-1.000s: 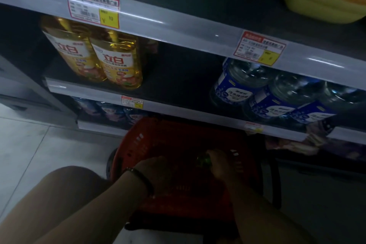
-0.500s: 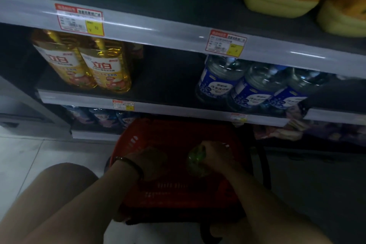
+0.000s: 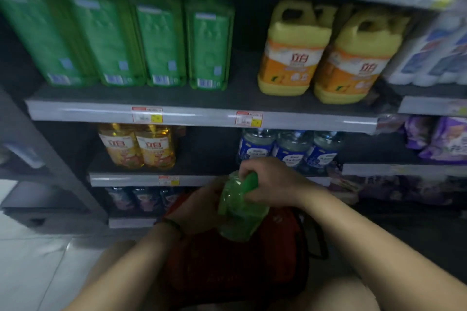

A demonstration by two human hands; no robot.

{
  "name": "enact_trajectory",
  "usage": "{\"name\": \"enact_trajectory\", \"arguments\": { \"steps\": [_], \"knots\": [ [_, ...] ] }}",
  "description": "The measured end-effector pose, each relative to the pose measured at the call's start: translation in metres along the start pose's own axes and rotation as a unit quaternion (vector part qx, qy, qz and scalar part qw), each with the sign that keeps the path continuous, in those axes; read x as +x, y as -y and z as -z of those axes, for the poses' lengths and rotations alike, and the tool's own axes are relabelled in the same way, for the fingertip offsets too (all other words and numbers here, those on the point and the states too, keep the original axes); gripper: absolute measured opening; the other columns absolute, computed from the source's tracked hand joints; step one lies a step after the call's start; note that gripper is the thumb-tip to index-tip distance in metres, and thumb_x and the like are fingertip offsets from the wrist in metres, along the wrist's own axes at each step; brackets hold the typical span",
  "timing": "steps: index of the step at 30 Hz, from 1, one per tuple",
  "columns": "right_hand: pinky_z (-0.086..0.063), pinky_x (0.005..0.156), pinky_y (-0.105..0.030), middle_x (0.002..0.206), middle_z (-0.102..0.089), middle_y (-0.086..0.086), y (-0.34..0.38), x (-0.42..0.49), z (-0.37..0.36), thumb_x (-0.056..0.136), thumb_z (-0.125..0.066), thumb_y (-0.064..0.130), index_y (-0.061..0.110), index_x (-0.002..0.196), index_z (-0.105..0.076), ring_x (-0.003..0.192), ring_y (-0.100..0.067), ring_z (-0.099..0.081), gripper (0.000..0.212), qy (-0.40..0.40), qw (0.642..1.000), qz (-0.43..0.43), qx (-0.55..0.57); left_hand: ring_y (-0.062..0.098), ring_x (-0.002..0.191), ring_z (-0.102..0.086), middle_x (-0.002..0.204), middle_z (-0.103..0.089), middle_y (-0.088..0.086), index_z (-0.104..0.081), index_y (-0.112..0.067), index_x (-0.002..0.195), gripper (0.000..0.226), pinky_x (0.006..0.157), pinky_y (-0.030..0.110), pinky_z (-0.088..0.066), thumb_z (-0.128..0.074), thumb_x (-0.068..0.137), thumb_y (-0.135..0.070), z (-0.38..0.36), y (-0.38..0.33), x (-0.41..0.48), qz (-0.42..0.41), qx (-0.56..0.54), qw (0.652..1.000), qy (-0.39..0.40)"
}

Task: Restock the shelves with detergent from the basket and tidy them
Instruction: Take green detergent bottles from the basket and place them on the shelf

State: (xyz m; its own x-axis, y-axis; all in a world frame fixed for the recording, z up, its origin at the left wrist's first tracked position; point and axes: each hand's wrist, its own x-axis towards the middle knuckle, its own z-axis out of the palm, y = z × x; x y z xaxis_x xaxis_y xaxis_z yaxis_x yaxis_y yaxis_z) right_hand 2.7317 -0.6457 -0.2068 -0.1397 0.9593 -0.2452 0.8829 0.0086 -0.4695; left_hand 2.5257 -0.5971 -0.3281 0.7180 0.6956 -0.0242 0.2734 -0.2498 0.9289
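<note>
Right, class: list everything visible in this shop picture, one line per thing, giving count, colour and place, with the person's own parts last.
Tall bottles: four, green, upper shelf, left.
Handled jugs: two, yellow, upper shelf, centre-right.
Amber bottles: two, golden, middle shelf, left.
Clear bottles: three, blue labels, middle shelf, right.
Price tags: three readable, red and yellow, shelf edges.
Basket: one, red, on floor.
Held bottle: one, green, above basket.
Left hand: against the bottle's side.
Right hand: gripping the bottle's top.

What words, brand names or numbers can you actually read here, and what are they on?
"立白": yellow jugs, in red.
"立白": amber bottles.
Price tags: too blurred.
Green bottles, their barcodes: unreadable.
Blue-labelled bottles: too small.
Held green bottle: no text shows.
</note>
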Motion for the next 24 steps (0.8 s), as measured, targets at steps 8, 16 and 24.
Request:
{"name": "enact_trajectory", "arguments": {
  "steps": [8,16,24],
  "knots": [
    [-0.053,0.069,-0.034,0.104,-0.065,0.013,0.070,-0.022,0.097,0.073,-0.089,0.037,0.034,0.101,-0.067,0.092,-0.008,-0.063,0.036,-0.013,1.000,0.022,-0.012,0.018,0.126,-0.068,0.137,-0.070,0.003,-0.058,-0.020,0.143,0.080,0.100,0.037,-0.060,-0.093,0.074,0.000,0.042,-0.091,-0.022,-0.062,-0.056,0.994,-0.065],
    [-0.059,0.082,-0.036,0.108,-0.065,0.006,0.061,-0.017,0.121,0.072,-0.094,0.048,0.037,0.143,-0.048,0.097,-0.012,-0.066,0.086,-0.265,0.947,0.010,0.183,0.002,0.121,-0.068,0.126,-0.075,-0.016,-0.066,-0.033,0.133,0.070,0.099,0.034,-0.059,-0.097,0.073,-0.019,0.087,-0.160,0.004,-0.055,-0.061,0.982,-0.169],
    [-0.061,0.078,-0.023,0.117,-0.069,0.015,0.041,0.005,0.100,0.086,-0.080,0.053,0.040,0.138,-0.050,0.103,-0.001,-0.069,0.061,-0.275,0.923,-0.016,0.269,0.019,0.101,-0.080,0.106,-0.083,-0.004,-0.078,-0.023,0.112,0.051,0.096,0.053,-0.061,-0.099,0.067,-0.036,0.118,-0.201,0.060,-0.012,-0.093,0.967,-0.238]
  ]
}}
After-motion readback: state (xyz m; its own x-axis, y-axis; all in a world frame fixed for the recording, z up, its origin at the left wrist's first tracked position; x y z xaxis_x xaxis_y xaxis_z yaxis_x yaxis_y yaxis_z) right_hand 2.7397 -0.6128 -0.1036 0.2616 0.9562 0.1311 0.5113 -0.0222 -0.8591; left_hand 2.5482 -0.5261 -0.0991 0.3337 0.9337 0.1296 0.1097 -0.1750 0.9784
